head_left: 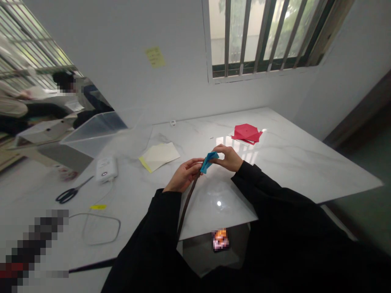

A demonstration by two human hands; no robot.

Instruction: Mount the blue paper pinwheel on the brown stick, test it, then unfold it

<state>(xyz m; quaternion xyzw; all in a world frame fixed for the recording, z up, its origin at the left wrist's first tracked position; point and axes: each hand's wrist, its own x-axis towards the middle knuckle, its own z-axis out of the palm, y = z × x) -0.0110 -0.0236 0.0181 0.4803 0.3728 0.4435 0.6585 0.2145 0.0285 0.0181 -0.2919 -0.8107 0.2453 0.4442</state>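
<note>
Two bare hands pinch a small piece of folded blue paper (208, 161) above a white marble-patterned tabletop (295, 171), near the middle of the frame. The left hand (183, 176) and the right hand (226, 158) meet at the paper from either side, fingers curled and closed around it rather than spread, with black sleeves (256, 183) running to the wrists. A dark brown strip (187, 202) hangs down from the paper and past the table's near edge; whether it is paper, cord or leather cannot be told from here. The folded paper looks light and soft, likely to crease or slip under heavy pressure, so its thicker folded body appears the surest place to hold, between thumb and fingertips. A folded red paper shape (247, 133) lies farther along the table at upper right, while a cream sheet (159, 156) rests to the upper left of the hands. Black-handled scissors (69, 194) and a white plug-in device (106, 169) sit at the left, near a thin looped wire (100, 228). A clear plastic box (93, 134) stands at the table's far left.
</note>
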